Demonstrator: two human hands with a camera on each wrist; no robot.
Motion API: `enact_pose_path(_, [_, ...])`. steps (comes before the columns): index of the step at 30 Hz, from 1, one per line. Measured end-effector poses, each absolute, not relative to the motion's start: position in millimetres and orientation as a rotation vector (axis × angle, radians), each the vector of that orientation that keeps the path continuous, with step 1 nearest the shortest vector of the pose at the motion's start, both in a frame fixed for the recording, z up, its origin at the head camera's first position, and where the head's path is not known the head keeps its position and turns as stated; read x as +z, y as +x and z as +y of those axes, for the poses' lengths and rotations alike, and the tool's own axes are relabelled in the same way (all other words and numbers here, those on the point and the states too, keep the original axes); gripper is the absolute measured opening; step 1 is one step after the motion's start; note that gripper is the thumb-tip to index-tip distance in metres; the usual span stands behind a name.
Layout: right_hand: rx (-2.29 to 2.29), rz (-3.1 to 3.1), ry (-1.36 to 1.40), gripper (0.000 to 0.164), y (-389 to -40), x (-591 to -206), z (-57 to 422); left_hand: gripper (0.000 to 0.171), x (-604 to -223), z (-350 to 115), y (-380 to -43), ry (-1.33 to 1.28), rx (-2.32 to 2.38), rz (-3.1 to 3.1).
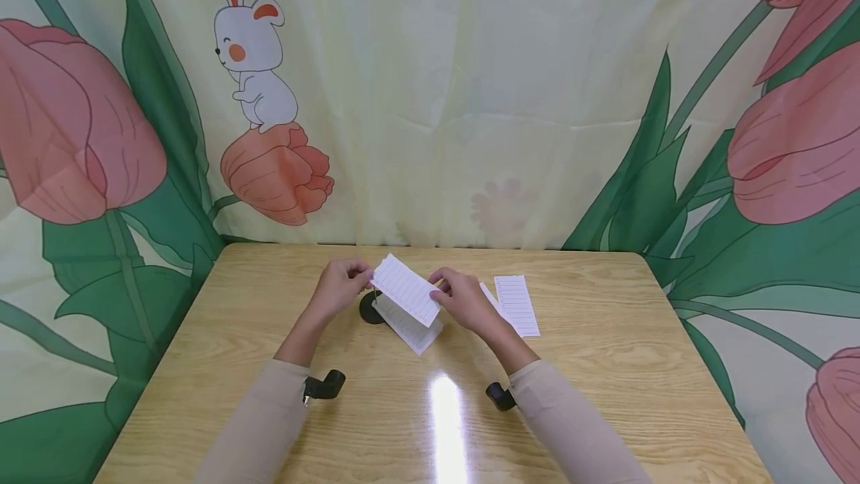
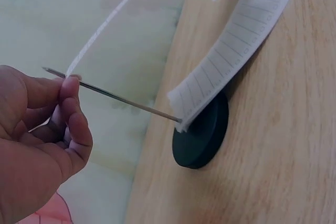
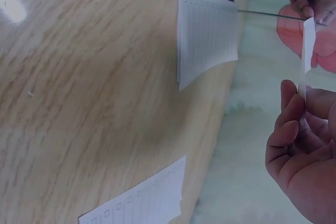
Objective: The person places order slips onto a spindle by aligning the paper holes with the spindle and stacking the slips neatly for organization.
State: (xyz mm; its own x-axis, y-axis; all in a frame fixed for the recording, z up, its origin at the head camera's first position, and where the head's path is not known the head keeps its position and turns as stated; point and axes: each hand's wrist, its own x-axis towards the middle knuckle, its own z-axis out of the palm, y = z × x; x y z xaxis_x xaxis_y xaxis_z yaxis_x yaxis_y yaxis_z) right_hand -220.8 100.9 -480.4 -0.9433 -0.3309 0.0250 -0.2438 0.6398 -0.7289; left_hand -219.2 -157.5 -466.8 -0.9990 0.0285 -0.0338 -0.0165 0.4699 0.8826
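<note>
A bill spike with a round black base [image 2: 202, 135] stands on the table, its thin metal rod [image 2: 126, 100] pointing up. Lined paper slips [image 2: 231, 51] are impaled low on the rod, just over the base. My left hand [image 1: 339, 288] pinches one end of another lined slip [image 1: 406, 290] at the rod, whose tip sticks out past the fingers. By its opposite end, my right hand [image 1: 463, 297] holds the same slip between thumb and fingers. In the right wrist view the held slip [image 3: 308, 45] is seen nearly edge-on, above the lower slips [image 3: 207, 38].
More lined slips [image 1: 517, 306] lie on the wooden table [image 1: 376, 424] to the right, partly behind the right wrist. A curtain [image 1: 430, 95] printed with tulips and a rabbit hangs along the table's far edge. Black wrist cameras [image 1: 325, 385] sit at both cuffs.
</note>
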Motion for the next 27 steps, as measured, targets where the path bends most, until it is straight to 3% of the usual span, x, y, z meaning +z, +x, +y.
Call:
enact_pose_path(9, [-1.136,2.784,-0.530,0.012,-219,-494,98,0.014,-488,-161,-225,0.084,1.589,2.664])
enact_pose_path(27, [-0.976,2.768,-0.579,0.014,-214,-526,91,0.011,-524,-156,-226,-0.042,1.525,2.724])
